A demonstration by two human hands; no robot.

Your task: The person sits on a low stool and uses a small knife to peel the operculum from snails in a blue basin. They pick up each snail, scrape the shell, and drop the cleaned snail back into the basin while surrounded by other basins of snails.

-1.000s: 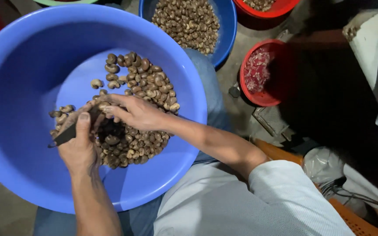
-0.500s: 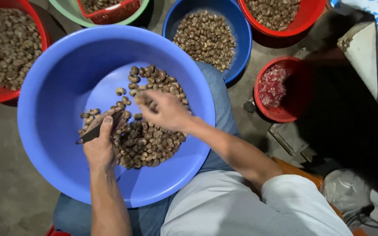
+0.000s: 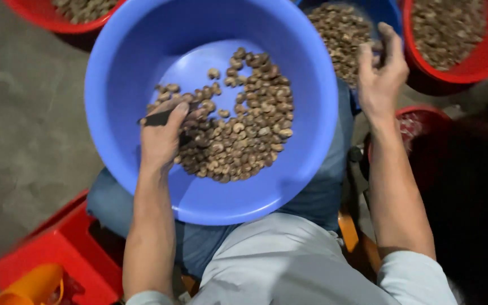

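The nuts (image 3: pixel 238 133) lie heaped in the blue basin (image 3: pixel 312 85) on your lap: small, light, hard-shelled, apt to roll. Pinch one across its curved sides. Your left hand (image 3: pixel 162 138) is closed around a dark tool (image 3: pixel 156 118), resting on the heap. Your right hand (image 3: pixel 380 70) is raised over the far basin (image 3: pixel 391 11), fingers loosely curled; any contents cannot be made out.

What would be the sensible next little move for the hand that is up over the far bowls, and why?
Probably bring the right hand back to the nuts in the big blue basin and pick one up. It hangs over the smaller blue bowl with fingers loosely open and apparently nothing in its grip, while the left hand waits among the nuts holding a dark tool.
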